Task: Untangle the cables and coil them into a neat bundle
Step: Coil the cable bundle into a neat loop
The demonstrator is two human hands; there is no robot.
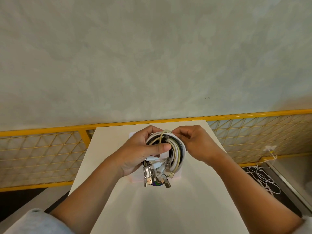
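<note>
Between our left hand (138, 149) and right hand (197, 144), the cables (177, 154) look like smooth plastic-sheathed cord with a slight sheen. Below the left palm, the plugs (148, 179) have bright, glossy metal shells on white plastic collars. Under both hands the table (168, 208) is a smooth, matt white top. Beyond our fingertips the railing (261, 114) looks like yellow-painted metal with wire mesh, and the wall (152, 56) is mottled, matt plaster. Behind the left forearm, the sleeve (33, 222) is soft grey cloth.

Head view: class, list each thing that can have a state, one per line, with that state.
Coil: wound, held in both hands.
Plugs: hanging loose below the coil.
Left hand: grips the coil.
Right hand: pinches the coil's top.
Floor cable: lying loose, uncoiled.
</note>
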